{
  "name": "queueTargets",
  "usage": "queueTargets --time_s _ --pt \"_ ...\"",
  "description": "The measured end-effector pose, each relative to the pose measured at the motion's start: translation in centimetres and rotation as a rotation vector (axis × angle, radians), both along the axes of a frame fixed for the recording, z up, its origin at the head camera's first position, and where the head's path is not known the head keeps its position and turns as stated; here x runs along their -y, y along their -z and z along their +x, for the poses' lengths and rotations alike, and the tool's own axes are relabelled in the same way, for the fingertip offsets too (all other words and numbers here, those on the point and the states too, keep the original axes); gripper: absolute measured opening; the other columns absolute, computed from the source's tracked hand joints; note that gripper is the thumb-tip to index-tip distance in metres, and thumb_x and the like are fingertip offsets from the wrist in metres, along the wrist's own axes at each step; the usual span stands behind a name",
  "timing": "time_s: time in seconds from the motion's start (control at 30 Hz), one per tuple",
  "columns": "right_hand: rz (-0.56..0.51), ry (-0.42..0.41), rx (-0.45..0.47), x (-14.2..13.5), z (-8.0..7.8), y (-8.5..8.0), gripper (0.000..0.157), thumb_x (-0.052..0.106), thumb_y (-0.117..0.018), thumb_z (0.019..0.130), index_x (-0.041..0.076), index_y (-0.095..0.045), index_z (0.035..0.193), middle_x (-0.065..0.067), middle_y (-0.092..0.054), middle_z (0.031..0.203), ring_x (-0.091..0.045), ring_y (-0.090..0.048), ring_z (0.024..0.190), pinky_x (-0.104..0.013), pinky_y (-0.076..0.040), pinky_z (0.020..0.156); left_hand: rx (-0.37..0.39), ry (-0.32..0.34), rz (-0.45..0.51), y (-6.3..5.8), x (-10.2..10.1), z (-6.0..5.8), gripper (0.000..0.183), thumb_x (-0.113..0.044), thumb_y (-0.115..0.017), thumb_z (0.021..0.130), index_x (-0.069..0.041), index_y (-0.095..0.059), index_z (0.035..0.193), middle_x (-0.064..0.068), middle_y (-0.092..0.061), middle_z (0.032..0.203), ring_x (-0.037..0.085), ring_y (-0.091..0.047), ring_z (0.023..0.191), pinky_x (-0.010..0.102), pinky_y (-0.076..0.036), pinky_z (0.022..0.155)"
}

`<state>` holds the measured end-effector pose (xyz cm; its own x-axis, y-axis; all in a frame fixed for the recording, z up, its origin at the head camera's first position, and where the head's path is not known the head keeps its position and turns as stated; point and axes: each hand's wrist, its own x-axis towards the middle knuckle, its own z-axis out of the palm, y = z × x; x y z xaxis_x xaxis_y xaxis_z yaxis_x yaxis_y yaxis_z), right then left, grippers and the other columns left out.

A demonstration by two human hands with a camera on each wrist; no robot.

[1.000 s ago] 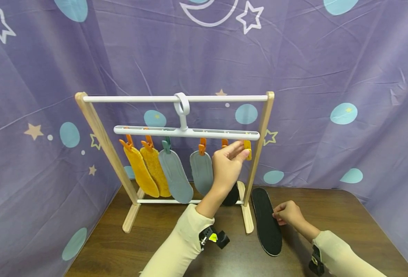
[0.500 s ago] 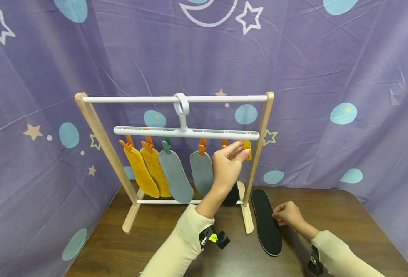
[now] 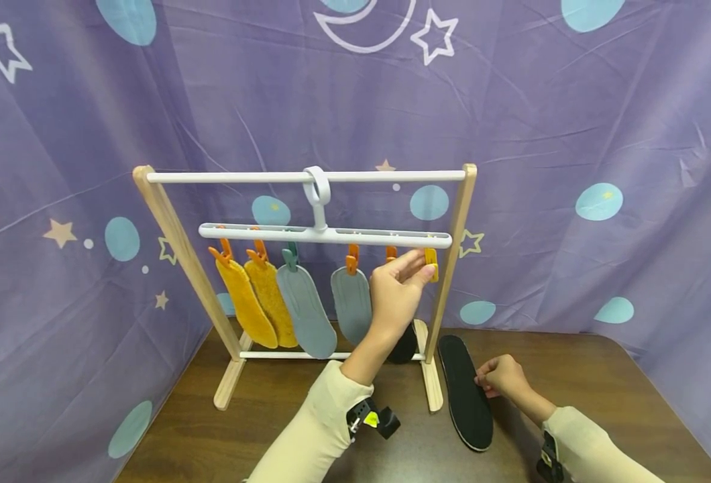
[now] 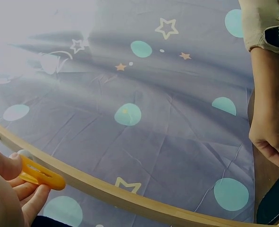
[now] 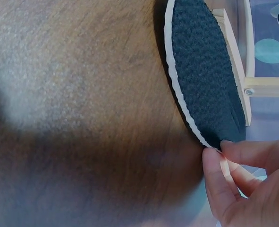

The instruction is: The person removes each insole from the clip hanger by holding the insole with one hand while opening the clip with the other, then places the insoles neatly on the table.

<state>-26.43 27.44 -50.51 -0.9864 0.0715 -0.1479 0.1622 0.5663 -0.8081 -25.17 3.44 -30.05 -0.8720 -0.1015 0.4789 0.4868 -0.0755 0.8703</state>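
Observation:
My left hand (image 3: 396, 288) pinches a yellow clothespin (image 3: 431, 263) at the right end of the white hanger bar (image 3: 386, 237). In the left wrist view the thumb and fingers squeeze the same clothespin (image 4: 42, 176). My right hand (image 3: 503, 378) pinches the edge of a black insole (image 3: 465, 396) at the right of the rack. The right wrist view shows thumb and fingertips on the pale rim of this insole (image 5: 200, 71). Two yellow insoles (image 3: 243, 302) and two grey insoles (image 3: 307, 312) hang from clothespins. Another black insole (image 3: 405, 345) hangs mostly hidden behind my left hand.
A wooden rack (image 3: 457, 248) with a white top rod (image 3: 229, 177) carries the hanger by its hook (image 3: 317, 186). The rack's right foot (image 3: 432, 386) stands close to the loose black insole. Behind the wooden table (image 3: 549, 355) hangs a purple patterned cloth (image 3: 542, 134).
The head view has shifted slightly, so the whole scene sits a little lower. Both hands keep the same grips, with no other visible change.

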Motion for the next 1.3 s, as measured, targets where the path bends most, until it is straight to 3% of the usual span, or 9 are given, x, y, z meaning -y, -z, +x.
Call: queueTargets --time_s 0.6,1.3 --pt "-0.026 0.014 -0.01 0.12 0.55 0.44 0.009 -0.017 -0.068 0.072 -0.008 -0.069 0.074 -0.01 -0.072 0.069 -0.014 -0.066 0.059 -0.031 -0.06 0.051 -0.033 0.021 0.015 0.42 0.07 0.25 0.033 0.0 -0.077 0.088 0.011 -0.07 0.117 0.029 -0.072 0.112 0.042 -0.072 0.107 0.032 -0.06 0.089" --pt "-0.016 0.018 -0.007 0.16 0.25 0.04 0.006 -0.011 -0.076 0.077 -0.009 -0.07 0.076 -0.004 -0.068 0.066 -0.013 -0.064 0.058 -0.031 -0.061 0.052 -0.051 0.022 0.002 0.08 0.15 0.33 0.034 -0.001 -0.077 0.088 0.01 -0.07 0.119 0.027 -0.072 0.113 0.037 -0.073 0.106 0.029 -0.06 0.089"
